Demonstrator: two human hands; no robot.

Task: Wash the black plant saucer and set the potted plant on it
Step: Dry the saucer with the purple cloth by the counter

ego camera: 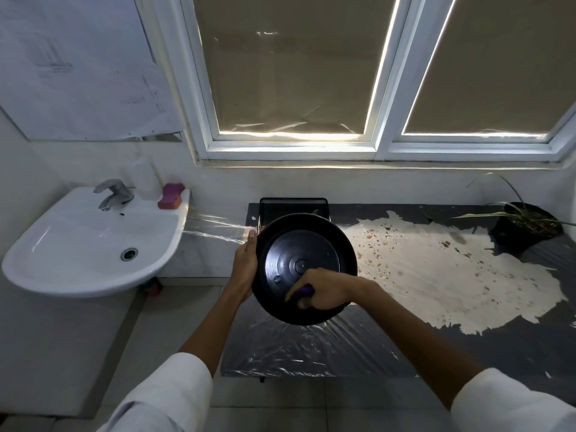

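Now we are mid-scrub: our left hand [244,269] clamps the black saucer [304,268] tilted above the bench [467,347], right hand [324,291] closed on a purple sponge [304,290] against it, so rinsing at the sink [90,244] likely follows, the potted plant [526,227] waiting far right.

purple object [304,290]: mostly hidden inside right hand [324,289], kind unclear
black tray [293,207]: front hidden behind black saucer [304,269]
wall papers [78,67]: print too faint to read
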